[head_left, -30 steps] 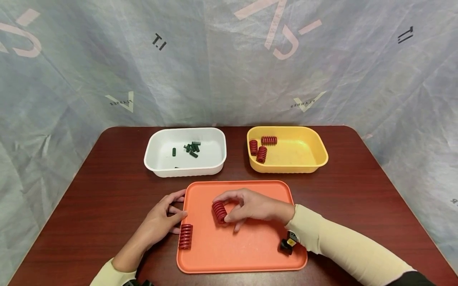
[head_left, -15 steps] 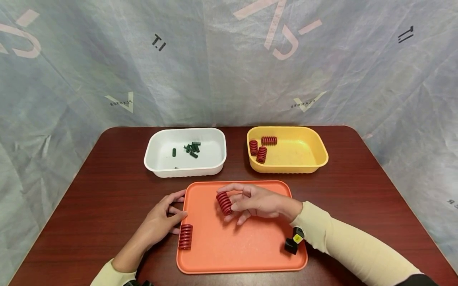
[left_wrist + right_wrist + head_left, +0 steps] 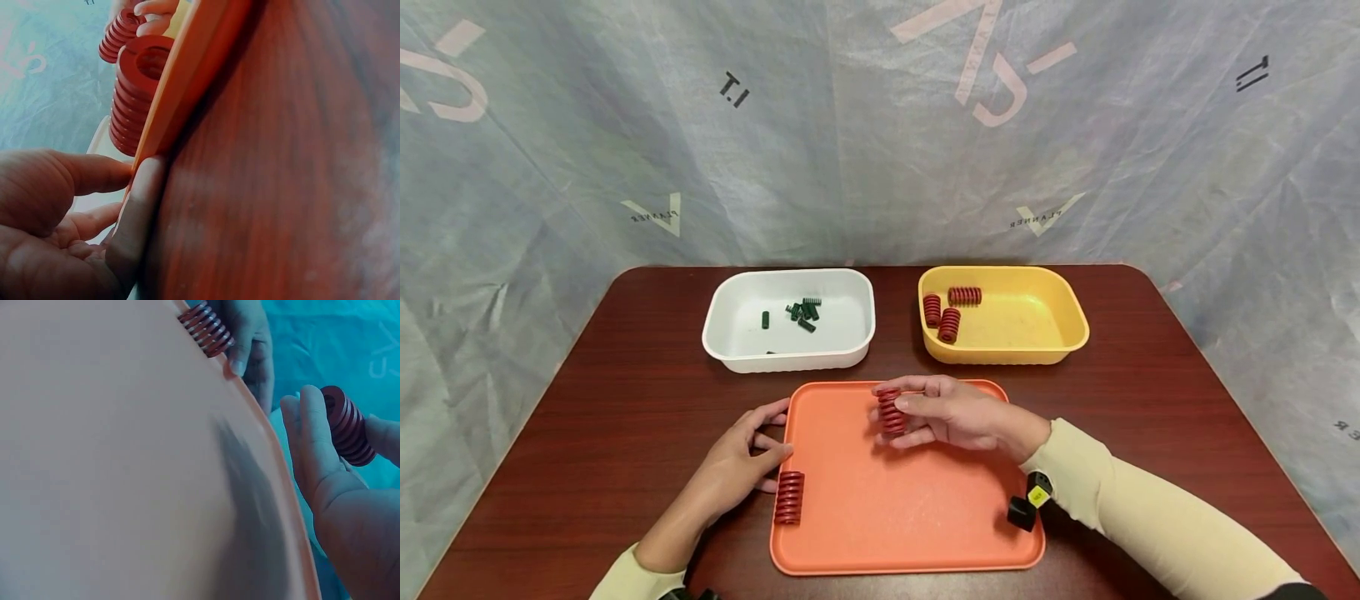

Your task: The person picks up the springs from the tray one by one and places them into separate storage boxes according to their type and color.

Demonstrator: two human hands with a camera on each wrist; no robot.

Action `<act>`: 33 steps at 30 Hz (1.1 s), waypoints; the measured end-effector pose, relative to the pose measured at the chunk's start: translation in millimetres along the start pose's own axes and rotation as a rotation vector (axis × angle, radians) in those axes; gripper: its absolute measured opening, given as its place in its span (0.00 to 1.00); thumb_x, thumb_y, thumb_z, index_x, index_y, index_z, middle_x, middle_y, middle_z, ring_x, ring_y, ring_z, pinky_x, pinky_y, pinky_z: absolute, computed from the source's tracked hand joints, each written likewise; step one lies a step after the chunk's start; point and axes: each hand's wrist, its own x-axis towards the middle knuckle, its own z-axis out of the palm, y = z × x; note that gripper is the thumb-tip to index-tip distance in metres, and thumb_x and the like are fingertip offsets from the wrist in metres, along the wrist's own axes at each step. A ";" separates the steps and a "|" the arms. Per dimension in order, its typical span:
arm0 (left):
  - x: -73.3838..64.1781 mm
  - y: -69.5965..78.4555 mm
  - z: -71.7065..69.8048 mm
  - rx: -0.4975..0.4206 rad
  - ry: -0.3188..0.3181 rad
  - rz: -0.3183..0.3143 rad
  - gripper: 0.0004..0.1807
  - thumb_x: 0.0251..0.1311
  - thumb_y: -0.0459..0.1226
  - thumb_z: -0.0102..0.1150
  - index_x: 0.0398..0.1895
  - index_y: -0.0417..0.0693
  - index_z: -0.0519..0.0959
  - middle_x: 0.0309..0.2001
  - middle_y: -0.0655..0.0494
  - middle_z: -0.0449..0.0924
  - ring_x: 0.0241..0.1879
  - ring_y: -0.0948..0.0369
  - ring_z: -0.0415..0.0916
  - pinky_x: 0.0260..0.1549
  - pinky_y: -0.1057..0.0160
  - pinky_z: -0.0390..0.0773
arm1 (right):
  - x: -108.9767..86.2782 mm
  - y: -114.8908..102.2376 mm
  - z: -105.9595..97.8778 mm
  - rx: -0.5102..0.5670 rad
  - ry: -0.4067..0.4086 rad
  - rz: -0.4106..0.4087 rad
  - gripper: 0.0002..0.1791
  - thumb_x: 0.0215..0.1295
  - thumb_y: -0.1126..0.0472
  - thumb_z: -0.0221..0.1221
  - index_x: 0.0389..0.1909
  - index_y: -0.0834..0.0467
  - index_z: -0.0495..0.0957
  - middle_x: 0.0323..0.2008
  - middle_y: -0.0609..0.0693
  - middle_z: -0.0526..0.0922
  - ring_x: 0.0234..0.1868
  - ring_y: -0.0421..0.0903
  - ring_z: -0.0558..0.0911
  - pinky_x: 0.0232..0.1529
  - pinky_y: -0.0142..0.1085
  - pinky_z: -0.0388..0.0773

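My right hand (image 3: 955, 417) holds a red coil spring (image 3: 891, 412) above the upper middle of the orange tray (image 3: 910, 517). In the right wrist view the held spring (image 3: 353, 428) sits between the thumb and fingers, apart from the tray surface. My left hand (image 3: 730, 462) pinches the tray's left rim. The left wrist view shows its thumb (image 3: 100, 175) on the rim and a finger (image 3: 139, 206) along the outer side. A second red spring (image 3: 789, 497) rests at the tray's left edge, just below the left hand's fingers.
Behind the tray, a white bin (image 3: 790, 361) holds several small dark green springs (image 3: 805, 311). To its right, a yellow bin (image 3: 1007, 354) contains 3 red springs (image 3: 950, 325). A grey sheet (image 3: 880, 167) hangs behind the dark wooden table (image 3: 587, 400).
My right hand has lifted the red spring off the tray and moved it right and away from me, tilting it more upright. The left hand has stayed at the rim.
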 end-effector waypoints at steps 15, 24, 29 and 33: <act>0.2 -0.9 -0.7 0.000 0.003 -0.001 0.35 0.68 0.28 0.64 0.77 0.47 0.65 0.67 0.43 0.66 0.46 0.53 0.80 0.26 0.53 0.89 | -25.4 -48.4 -19.4 -0.040 0.026 -0.050 0.23 0.83 0.67 0.46 0.73 0.72 0.63 0.64 0.70 0.76 0.61 0.67 0.79 0.63 0.53 0.78; 1.1 -0.6 0.1 0.010 0.010 0.007 0.34 0.68 0.28 0.64 0.76 0.48 0.66 0.66 0.43 0.68 0.46 0.53 0.80 0.25 0.54 0.89 | -35.9 -76.9 -40.4 -0.121 0.022 -0.050 0.18 0.84 0.66 0.44 0.67 0.65 0.71 0.61 0.65 0.80 0.59 0.66 0.81 0.55 0.45 0.85; 1.6 -1.0 -0.1 0.015 0.012 0.005 0.34 0.68 0.28 0.64 0.76 0.48 0.67 0.66 0.44 0.68 0.46 0.53 0.80 0.25 0.54 0.89 | -38.8 -93.5 -50.3 -0.178 0.066 -0.015 0.18 0.83 0.66 0.45 0.67 0.65 0.71 0.59 0.63 0.82 0.57 0.63 0.83 0.52 0.42 0.86; 1.8 -1.3 -0.4 0.014 0.012 0.004 0.34 0.67 0.28 0.64 0.76 0.48 0.67 0.66 0.44 0.68 0.46 0.53 0.80 0.25 0.54 0.89 | -38.0 -107.9 -55.2 -0.187 0.120 0.021 0.20 0.83 0.66 0.47 0.69 0.69 0.67 0.58 0.63 0.83 0.57 0.60 0.84 0.52 0.42 0.86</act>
